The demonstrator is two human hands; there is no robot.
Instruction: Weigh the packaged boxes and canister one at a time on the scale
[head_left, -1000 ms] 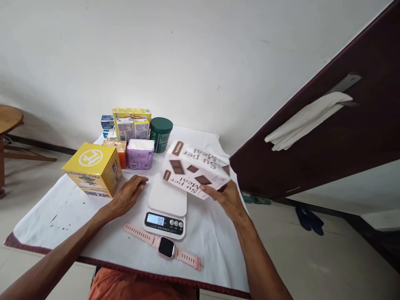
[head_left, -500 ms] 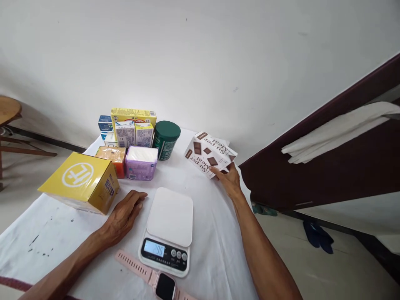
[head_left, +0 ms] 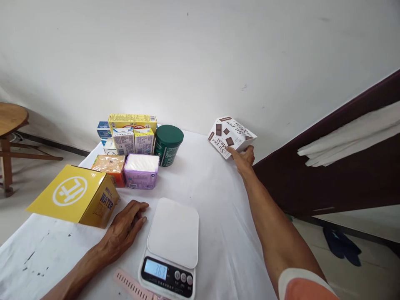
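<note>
Since the earlier frames, the right hand (head_left: 243, 160) has carried the white Su-per Meal box (head_left: 236, 132) from above the kitchen scale (head_left: 173, 233) to the far right part of the surface (head_left: 215, 216). The left hand has stayed near the scale.

Nearest the person, a pink watch strap (head_left: 133, 285) lies partly cut off by the frame, just beside the scale, whose plate is bare and whose display is lit. Left of the scale, the left hand (head_left: 125, 225) rests on the white cloth, its thumb and fingers apart and holding nothing. Just beyond that hand sits the yellow box (head_left: 70, 191); behind it, an orange pack (head_left: 109, 166) stands next to a purple pack (head_left: 142, 175). Farther back are the green tub (head_left: 168, 143) and a cluster of small cartons (head_left: 134, 139).

At the far right, near the wall (head_left: 200, 66), the right hand's grip is clamped on the near right end of the Su-per Meal box. The box reaches away from the grip, its long axis seeming to slant toward far left. The left hand is well apart from it. Whether its underside touches the cloth cannot be told.
</note>
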